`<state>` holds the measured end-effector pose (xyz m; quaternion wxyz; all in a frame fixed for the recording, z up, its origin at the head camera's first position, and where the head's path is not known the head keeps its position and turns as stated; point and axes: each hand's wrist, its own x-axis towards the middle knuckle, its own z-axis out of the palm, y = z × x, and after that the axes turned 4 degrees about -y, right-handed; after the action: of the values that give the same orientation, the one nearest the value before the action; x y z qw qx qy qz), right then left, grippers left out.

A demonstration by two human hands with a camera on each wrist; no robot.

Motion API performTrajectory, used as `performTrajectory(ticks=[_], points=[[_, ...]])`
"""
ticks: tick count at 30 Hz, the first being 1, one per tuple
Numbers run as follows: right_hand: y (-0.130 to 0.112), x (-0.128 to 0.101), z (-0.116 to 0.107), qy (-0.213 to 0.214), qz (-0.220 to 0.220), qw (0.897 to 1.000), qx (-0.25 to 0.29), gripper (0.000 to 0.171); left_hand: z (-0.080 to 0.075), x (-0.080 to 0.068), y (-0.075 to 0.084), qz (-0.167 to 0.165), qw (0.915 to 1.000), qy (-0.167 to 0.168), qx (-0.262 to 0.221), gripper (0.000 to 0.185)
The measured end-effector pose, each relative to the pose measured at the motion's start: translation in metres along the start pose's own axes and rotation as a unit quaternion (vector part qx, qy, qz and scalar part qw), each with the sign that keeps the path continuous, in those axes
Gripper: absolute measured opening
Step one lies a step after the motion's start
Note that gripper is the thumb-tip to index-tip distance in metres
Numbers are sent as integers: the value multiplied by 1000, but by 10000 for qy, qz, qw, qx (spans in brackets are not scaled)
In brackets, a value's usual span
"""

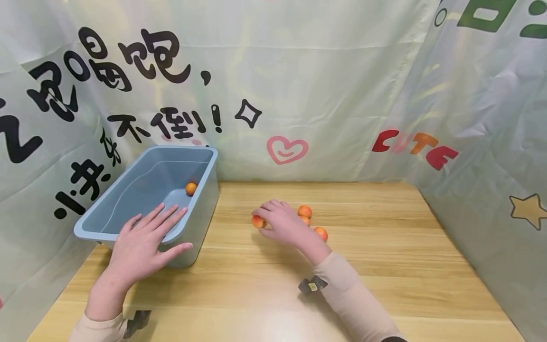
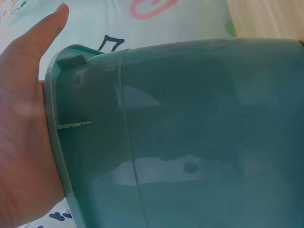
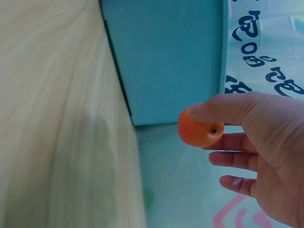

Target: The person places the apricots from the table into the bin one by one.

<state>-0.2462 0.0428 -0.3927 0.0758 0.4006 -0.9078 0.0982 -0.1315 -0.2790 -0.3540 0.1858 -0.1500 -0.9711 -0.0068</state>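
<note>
Between thumb and fingers, my right hand [image 1: 284, 223] pinches a small round orange fruit [image 1: 258, 221] over the table. In the right wrist view the fruit [image 3: 200, 128] shows a dark dimple at one end. Close to that hand lie more of these fruits [image 1: 305, 211], one partly hidden behind it and another fruit [image 1: 321, 233] by the wrist. My left hand [image 1: 147, 242] rests on the near rim of a blue plastic tub [image 1: 209, 190], fingers straight and spread over the inside. A single orange fruit [image 1: 191, 188] sits in the tub near its right wall.
The tub stands at the left of a wooden table [image 1: 363, 275]. A printed cloth [image 1: 333, 85] with black lettering hangs along the back and both sides of the table.
</note>
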Motion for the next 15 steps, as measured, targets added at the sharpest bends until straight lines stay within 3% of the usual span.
performTrajectory(ticks=[15], points=[[-28, 32, -12, 389, -203, 9989, 162, 40, 0, 0, 1, -42, 10000, 18, -45, 85]])
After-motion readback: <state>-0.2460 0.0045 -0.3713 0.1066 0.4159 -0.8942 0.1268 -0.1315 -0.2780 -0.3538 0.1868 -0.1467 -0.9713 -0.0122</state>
